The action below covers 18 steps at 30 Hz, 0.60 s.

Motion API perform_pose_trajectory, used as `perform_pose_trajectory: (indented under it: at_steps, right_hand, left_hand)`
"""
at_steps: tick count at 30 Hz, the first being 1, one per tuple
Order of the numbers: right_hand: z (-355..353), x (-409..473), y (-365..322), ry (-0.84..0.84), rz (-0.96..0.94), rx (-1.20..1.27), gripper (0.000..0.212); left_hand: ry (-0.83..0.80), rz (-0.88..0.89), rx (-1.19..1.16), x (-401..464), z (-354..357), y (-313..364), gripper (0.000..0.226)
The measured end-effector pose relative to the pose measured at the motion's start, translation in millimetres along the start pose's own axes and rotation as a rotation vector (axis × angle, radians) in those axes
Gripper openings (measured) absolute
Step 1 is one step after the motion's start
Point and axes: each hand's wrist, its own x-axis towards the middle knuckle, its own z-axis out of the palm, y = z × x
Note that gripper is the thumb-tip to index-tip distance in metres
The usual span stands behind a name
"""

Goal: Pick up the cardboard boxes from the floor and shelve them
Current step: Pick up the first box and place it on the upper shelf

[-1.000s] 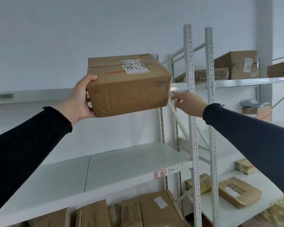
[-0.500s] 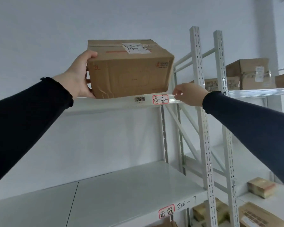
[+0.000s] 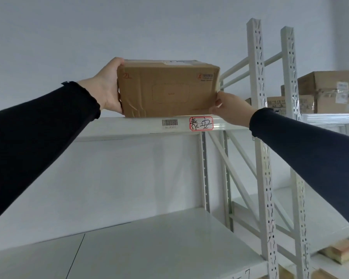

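A brown cardboard box (image 3: 169,89) with a white label on top rests on the front edge of the upper white shelf (image 3: 129,126), above a barcode sticker and a red-framed handwritten tag. My left hand (image 3: 109,87) grips the box's left side, thumb over the top corner. My right hand (image 3: 229,107) presses against the box's lower right corner, with its fingertips on the cardboard. Both sleeves are dark.
A bare white shelf (image 3: 149,248) lies below. Two perforated white uprights (image 3: 260,137) stand right of the box. The neighbouring rack holds several cardboard boxes (image 3: 326,91) on its upper shelf and a small box (image 3: 338,252) lower down.
The box was lifted from chest height onto the upper shelf and now rests on its edge. My right hand moved from the shelf edge to the box's right corner. The camera tilted upward.
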Motion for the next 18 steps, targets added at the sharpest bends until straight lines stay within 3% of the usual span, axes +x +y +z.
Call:
perform_pose_trajectory:
  at_steps: [4, 10, 14, 18]
  right_hand:
    - [9.4, 14.5, 12.8, 0.004, 0.018, 0.106, 0.037]
    - [11.5, 25.6, 35.7, -0.015, -0.005, 0.174, 0.038]
    - [17.6, 25.6, 44.7, 0.008, -0.038, 0.165, 0.041]
    - [27.6, 28.6, 47.8, 0.056, -0.024, 0.152, 0.047]
  left_hand:
    - [0.038, 0.080, 0.072, 23.5, 6.3, -10.7, 0.069]
    - [0.144, 0.210, 0.601, 25.8, 6.1, -24.9, 0.027]
    - [0.265, 0.445, 0.787, 16.8, 3.7, -28.0, 0.068]
    - [0.283, 0.492, 0.826, 13.7, 7.4, -32.6, 0.078]
